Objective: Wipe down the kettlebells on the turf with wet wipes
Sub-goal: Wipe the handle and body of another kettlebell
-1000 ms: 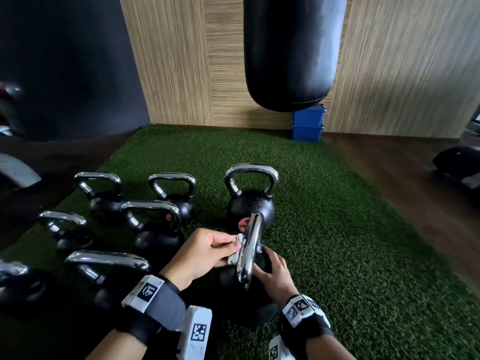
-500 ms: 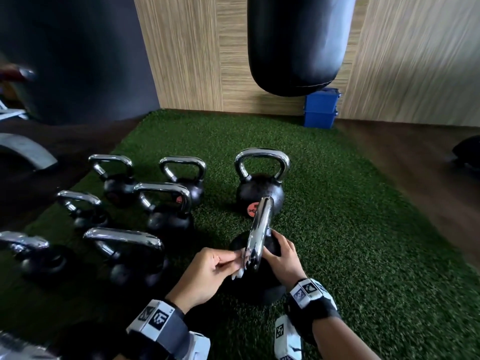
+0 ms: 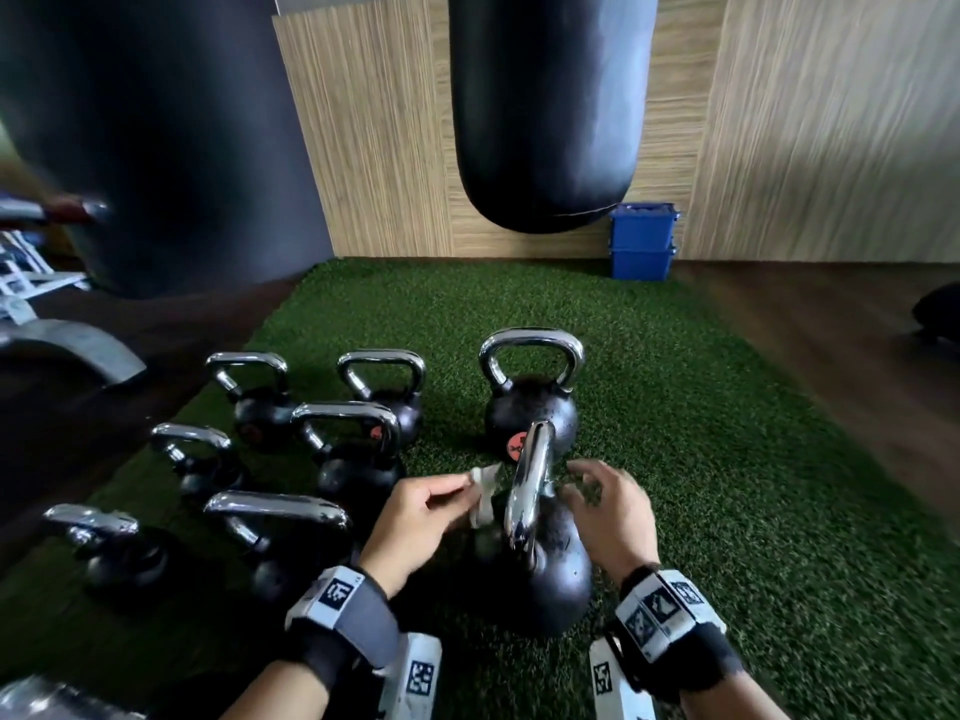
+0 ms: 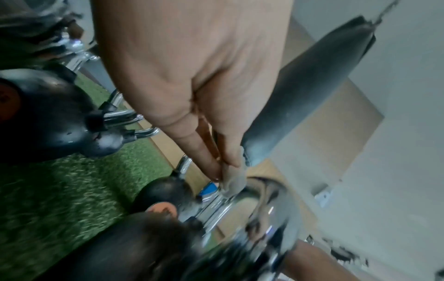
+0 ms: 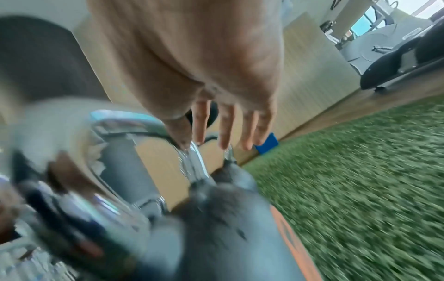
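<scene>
A black kettlebell (image 3: 540, 574) with a chrome handle (image 3: 527, 485) stands on the green turf (image 3: 727, 485) right in front of me. My left hand (image 3: 415, 517) pinches a small white wet wipe (image 3: 483, 491) just left of that handle; the wipe (image 4: 231, 182) shows at my fingertips in the left wrist view. My right hand (image 3: 608, 506) hovers to the right of the handle, fingers spread and holding nothing; the fingers (image 5: 225, 125) are straight in the right wrist view. Another kettlebell (image 3: 530, 402) stands just behind.
Several more chrome-handled kettlebells (image 3: 353, 449) stand in rows on the turf to the left. A black punching bag (image 3: 545, 106) hangs above the far turf. Blue bins (image 3: 641, 241) sit against the wooden wall. Dark floor borders the turf on both sides.
My right hand has let go of the kettlebell's body and lifted, fingers spread. My left hand with the wipe has drawn slightly away from the handle.
</scene>
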